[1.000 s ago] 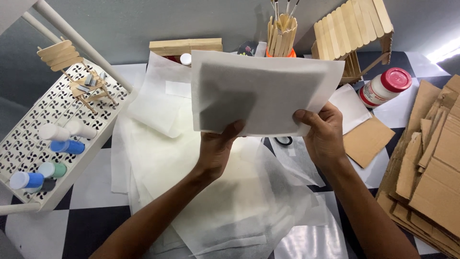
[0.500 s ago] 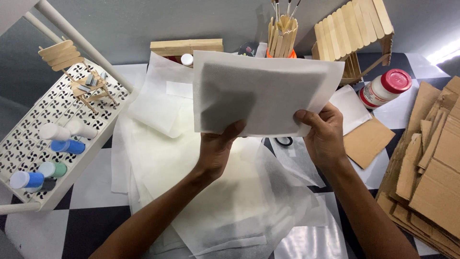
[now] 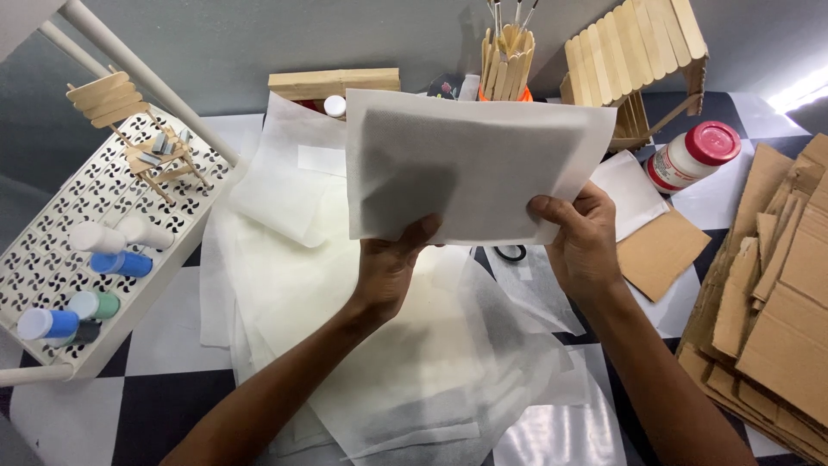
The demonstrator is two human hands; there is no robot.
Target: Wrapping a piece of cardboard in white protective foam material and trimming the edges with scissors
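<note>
Barely anything has been moved since half a second ago; the white sheet [image 3: 474, 168] is held up just the same. The counter [image 3: 181, 406] is mostly buried under loose tissue sheets [image 3: 379, 345], and a black scissor handle [image 3: 511, 254] is half hidden. The sheet's lower edge is pinched by the left hand [image 3: 388, 267] and right hand [image 3: 582, 237], thumbs in front. Brushes are kept in a stick-built cup [image 3: 507, 52]; the red-lidded jar's [image 3: 694, 157] contents can't be made out.

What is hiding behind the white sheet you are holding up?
Behind the sheet, a cup of sticks and brushes, a wooden box and a small white cap poke out above its edge. Their lower parts are covered. Both hands pinch its bottom edge.
</note>
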